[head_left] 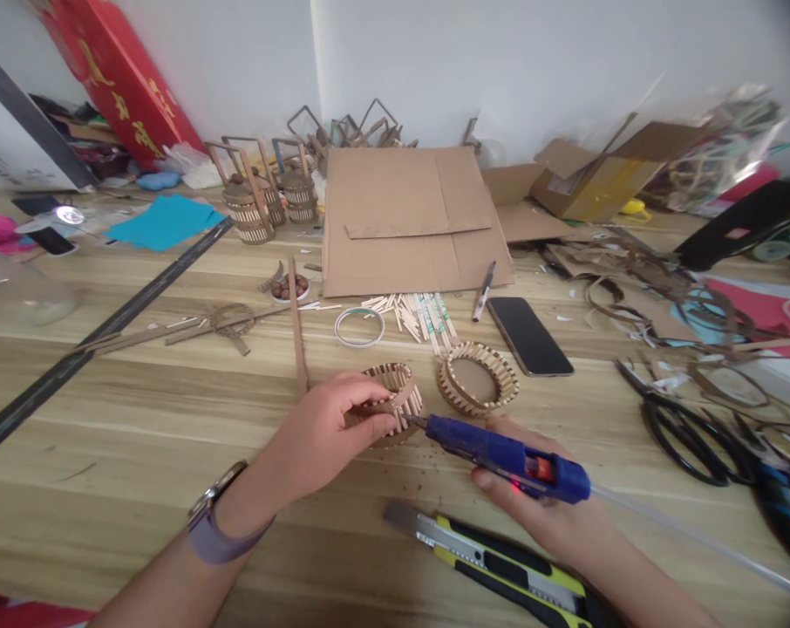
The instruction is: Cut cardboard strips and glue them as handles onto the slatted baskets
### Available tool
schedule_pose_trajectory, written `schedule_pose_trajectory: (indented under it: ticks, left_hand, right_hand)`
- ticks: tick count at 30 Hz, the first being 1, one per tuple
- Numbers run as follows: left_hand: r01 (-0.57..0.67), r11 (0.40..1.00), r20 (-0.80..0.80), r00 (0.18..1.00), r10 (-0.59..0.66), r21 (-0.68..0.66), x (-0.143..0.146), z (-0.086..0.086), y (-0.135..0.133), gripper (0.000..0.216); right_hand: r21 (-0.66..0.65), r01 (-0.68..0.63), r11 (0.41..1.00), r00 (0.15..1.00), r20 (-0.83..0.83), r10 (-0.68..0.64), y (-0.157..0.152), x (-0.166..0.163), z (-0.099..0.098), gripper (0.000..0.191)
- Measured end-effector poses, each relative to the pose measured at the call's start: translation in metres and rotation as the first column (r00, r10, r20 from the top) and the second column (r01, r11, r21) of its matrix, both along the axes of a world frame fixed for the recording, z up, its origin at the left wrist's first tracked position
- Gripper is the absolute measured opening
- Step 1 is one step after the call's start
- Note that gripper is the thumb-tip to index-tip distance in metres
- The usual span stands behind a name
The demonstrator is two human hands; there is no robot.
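Note:
My left hand [333, 427] is closed on a small round basket of wooden sticks and cardboard [395, 392], pinching a brown cardboard strip against its side. My right hand [532, 506] grips a blue hot glue gun [506, 455], its nozzle touching the basket's near side. A second, similar stick basket [479, 377] lies just right of the first, untouched. A watch with a purple strap sits on my left wrist.
A yellow and black utility knife [493, 558] lies near the front edge. A black phone [529, 336], pen [483, 292], tape ring [359, 327], loose sticks [414, 312], flat cardboard [408, 218], black scissors [686, 427], a long ruler [100, 331] and finished baskets [257, 205] surround the work.

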State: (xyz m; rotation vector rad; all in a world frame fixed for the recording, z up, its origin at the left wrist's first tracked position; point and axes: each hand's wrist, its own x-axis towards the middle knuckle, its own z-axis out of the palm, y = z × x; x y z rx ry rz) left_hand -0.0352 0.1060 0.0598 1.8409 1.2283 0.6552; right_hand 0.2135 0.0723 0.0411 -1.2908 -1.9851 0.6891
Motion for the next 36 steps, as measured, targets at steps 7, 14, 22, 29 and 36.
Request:
schedule_pose_trajectory:
  ticks: [7, 14, 22, 29, 36]
  left_hand:
    - [-0.021, 1.0, 0.005, 1.0, 0.021, 0.007, 0.0, -0.001, 0.001, 0.019]
    - [-0.046, 0.998, 0.062, 0.997, 0.049, -0.049, 0.001, 0.0, 0.001, 0.025]
    - [-0.043, 0.996, 0.043, 0.998, 0.047, -0.079, 0.004, 0.002, -0.001, 0.029]
    - [-0.026, 0.998, 0.013, 1.0, 0.027, -0.065, 0.006, 0.003, -0.002, 0.032]
    - [-0.009, 0.998, 0.021, 1.0, 0.01, -0.059, 0.006, 0.001, -0.003, 0.032]
  right_hand:
    - [0.013, 0.005, 1.0, 1.0, -0.016, -0.005, 0.002, 0.0, -0.002, 0.034]
    - [0.024, -0.03, 0.999, 0.997, -0.069, 0.032, -0.001, 0.006, -0.014, 0.029]
    - [0.091, -0.053, 0.994, 0.995, -0.079, 0.06, -0.001, -0.002, -0.008, 0.027]
    - [0.076, -0.001, 0.997, 0.998, -0.067, 0.006, -0.003, -0.004, -0.007, 0.028]
    - [0.078, 0.0, 0.997, 0.997, -0.071, 0.005, -0.002, -0.008, -0.005, 0.028]
